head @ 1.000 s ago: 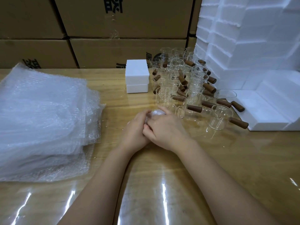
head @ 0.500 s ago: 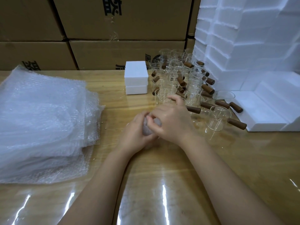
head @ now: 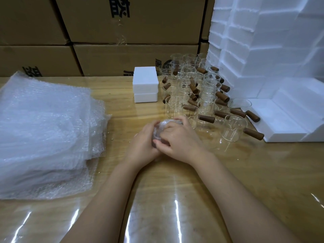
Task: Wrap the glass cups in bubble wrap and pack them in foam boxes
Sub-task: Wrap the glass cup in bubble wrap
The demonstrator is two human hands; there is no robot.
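Observation:
A glass cup wrapped in bubble wrap (head: 160,128) sits between my two hands at the middle of the wooden table. My left hand (head: 142,144) cups it from the left, and my right hand (head: 178,137) curls over it from the right, hiding most of the bundle. Behind my hands stand several bare glass cups (head: 196,92) with brown wooden handles. A closed white foam box (head: 145,84) stands to their left. A thick stack of bubble wrap sheets (head: 43,134) lies on the left of the table.
Open foam box halves (head: 287,120) lie at the right, in front of a tall stack of white foam boxes (head: 263,41). Brown cardboard cartons (head: 105,32) line the back. Shiny plastic film covers the table (head: 175,199).
Both hands keep working the bubble wrap round the cup. My right hand's fingers shifted over the top of the bundle, and more of the wrap shows between the hands now.

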